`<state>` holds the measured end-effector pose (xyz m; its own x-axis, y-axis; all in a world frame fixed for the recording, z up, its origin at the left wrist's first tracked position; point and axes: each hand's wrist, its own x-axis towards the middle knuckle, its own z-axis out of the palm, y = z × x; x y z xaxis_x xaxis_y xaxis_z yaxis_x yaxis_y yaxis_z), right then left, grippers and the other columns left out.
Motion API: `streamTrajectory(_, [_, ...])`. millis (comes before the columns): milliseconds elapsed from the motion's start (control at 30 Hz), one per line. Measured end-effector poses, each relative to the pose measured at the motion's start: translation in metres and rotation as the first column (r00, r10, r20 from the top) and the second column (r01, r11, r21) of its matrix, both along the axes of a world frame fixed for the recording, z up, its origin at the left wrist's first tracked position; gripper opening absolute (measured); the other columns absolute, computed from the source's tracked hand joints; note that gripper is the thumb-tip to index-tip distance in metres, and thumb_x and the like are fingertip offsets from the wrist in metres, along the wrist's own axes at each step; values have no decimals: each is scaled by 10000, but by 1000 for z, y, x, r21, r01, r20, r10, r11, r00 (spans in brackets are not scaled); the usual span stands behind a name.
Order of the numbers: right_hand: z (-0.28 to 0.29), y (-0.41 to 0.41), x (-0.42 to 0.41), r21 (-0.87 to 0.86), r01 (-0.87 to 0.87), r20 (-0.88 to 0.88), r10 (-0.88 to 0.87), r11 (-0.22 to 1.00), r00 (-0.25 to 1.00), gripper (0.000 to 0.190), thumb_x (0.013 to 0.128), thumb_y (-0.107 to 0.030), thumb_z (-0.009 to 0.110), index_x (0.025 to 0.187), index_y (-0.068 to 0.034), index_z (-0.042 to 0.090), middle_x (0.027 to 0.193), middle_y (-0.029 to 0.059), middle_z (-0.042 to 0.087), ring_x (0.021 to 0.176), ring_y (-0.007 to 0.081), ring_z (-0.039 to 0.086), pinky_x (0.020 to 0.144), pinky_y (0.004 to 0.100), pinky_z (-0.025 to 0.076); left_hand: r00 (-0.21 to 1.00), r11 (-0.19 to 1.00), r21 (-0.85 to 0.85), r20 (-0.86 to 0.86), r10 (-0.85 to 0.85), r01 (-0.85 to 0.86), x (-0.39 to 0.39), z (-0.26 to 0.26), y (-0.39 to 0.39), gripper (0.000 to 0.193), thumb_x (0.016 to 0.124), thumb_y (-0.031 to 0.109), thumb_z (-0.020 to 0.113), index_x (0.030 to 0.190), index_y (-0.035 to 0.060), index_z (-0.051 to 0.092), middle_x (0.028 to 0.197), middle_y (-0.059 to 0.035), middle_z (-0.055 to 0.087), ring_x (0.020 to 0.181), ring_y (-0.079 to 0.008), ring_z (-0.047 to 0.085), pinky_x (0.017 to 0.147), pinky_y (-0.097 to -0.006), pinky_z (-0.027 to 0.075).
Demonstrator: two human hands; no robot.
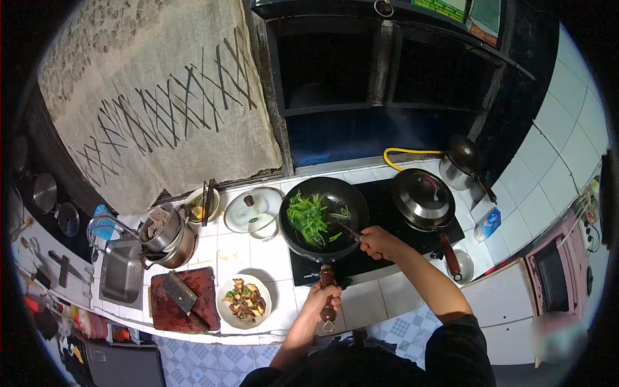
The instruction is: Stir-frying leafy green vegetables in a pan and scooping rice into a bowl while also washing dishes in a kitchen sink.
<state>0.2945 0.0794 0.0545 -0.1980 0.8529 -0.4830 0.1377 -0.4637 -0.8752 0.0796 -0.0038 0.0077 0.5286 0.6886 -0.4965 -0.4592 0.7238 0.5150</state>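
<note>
My left hand (323, 300) grips the wooden handle (327, 276) of a black wok (350, 196), which sits on the left part of a black glass cooktop (377, 193). Chopped leafy greens (307, 217) lie in the wok, mostly towards its left side, with some pale stems near the middle. My right hand (379, 243) is closed around the handle of a utensil, probably a spatula (349, 230), at the wok's right edge. Its far end reaches among the greens and is partly hidden.
A lidded pan (425, 198) stands on the cooktop's right part. Left of the wok are a glass lid (242, 208), a small bowl (262, 227), a plate of cooked food (244, 321), a cleaver (180, 291) on a red-brown cutting board (159, 321), stacked pots (181, 251) and a sink (121, 271).
</note>
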Motion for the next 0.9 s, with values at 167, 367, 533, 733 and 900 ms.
streamTrajectory(167, [55, -36, 0, 131, -166, 372, 107, 977, 922, 213, 829, -150, 422, 905, 14, 535, 590, 73, 516, 468, 193, 492, 450, 325, 412, 999, 1000, -25, 43, 20, -19, -19, 0, 5, 138, 713, -15, 524, 746, 64, 415, 585, -32, 432, 442, -106, 421, 374, -241, 348])
streamTrajectory(367, [91, -36, -11, 433, -389, 774, -114, 813, 623, 208, 781, -93, 417, 908, -22, 565, 782, 233, 575, 756, 366, 563, 659, 415, 443, 999, 999, 4, 42, -32, 32, -27, 7, 9, 135, 718, 5, 535, 801, 57, 443, 599, -31, 448, 473, -112, 440, 408, -246, 371])
streamTrajectory(533, [58, 14, -28, 323, -458, 921, -163, 828, 354, 259, 787, -115, 422, 994, -104, 577, 847, 179, 587, 822, 345, 554, 725, 443, 436, 992, 997, -41, 117, -52, 58, -34, 10, 0, 245, 744, 61, 557, 958, 51, 440, 657, -36, 459, 532, -134, 468, 446, -257, 395])
streamTrajectory(733, [121, -17, -25, 295, -749, 938, -29, 593, 347, 229, 745, -121, 469, 919, -86, 614, 773, 179, 598, 794, 323, 577, 696, 436, 451, 986, 997, -47, 162, -46, 54, -36, 6, -1, 218, 761, 75, 533, 957, 50, 443, 644, -26, 444, 499, -125, 435, 421, -254, 360])
streamTrajectory(900, [198, -73, -19, 85, -712, 993, -4, 697, 114, 241, 698, -114, 507, 896, -127, 643, 774, 140, 611, 774, 297, 585, 683, 404, 461, 987, 998, -56, 157, -33, 42, -38, 9, -1, 184, 760, 77, 523, 931, 59, 456, 640, -29, 447, 487, -124, 425, 413, -256, 348])
